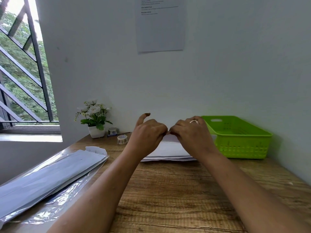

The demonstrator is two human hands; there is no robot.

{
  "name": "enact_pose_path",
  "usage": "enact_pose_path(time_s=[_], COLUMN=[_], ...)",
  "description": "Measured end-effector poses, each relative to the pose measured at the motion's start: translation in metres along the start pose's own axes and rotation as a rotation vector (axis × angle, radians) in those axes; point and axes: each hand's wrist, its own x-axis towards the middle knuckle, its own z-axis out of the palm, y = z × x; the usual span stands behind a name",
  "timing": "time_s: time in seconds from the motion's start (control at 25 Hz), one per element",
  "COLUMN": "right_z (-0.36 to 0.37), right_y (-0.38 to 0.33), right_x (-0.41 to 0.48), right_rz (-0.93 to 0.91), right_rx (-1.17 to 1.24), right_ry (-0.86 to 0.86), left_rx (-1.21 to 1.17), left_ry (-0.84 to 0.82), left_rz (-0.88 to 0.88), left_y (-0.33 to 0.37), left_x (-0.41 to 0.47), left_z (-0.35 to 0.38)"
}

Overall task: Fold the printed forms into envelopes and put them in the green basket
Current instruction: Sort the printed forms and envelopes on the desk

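**A:** Right, hands first. Where are they?

**B:** Both are out over the far side of the table [168, 190], close to the wall. The person's left hand [148, 132] and right hand [191, 132] sit almost knuckle to knuckle, fingertips meeting or nearly so.

**A:** Fingers?

**B:** Curled on both hands. Each hand pinches the upper edge of the printed form [168, 147], near its middle. The left index finger [143, 117] sticks up, off the paper. A ring [193, 121] shows on the right hand.

**A:** And the form itself?

**B:** White, lying on the table under the hands, with a crease running across it. Another white sheet [168, 159] pokes out beneath its near edge. Second form or envelope, cannot tell.

**A:** Basket?

**B:** The green basket [244, 147] stands to the right of the form, near the wall. The form's right end lies just beside the basket's left wall. Whether they touch is unclear.

**A:** Anything else?

**B:** Left side of the table: a clear plastic pack [50, 174] of flat pale paper, open at its far end. Far left corner: a small white pot of flowers [95, 115], a tape roll [122, 139] near it, and a second tape roll [112, 130] just behind. A wall notice [159, 27] hangs above the hands. A barred window [25, 73] is at left.
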Motion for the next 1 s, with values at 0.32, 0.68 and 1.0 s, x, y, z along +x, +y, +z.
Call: enact_pose_path(time_s=[0.32, 0.68, 1.0], right_z=[-0.005, -0.002, -0.005], right_y=[0.062, 0.025, 0.035], right_x=[-0.012, 0.000, -0.001], right_rz=[0.269, 0.074, 0.165], right_rx=[-0.064, 0.061, -0.014], right_ry=[-0.066, -0.104, -0.162], left_rx=[-0.047, -0.203, -0.013], left_ry=[0.125, 0.142, 0.243], left_rz=[-0.227, -0.142, -0.079], left_y=[-0.040, -0.016, -0.021], left_x=[-0.013, -0.004, -0.003], left_z=[-0.013, 0.000, -0.009])
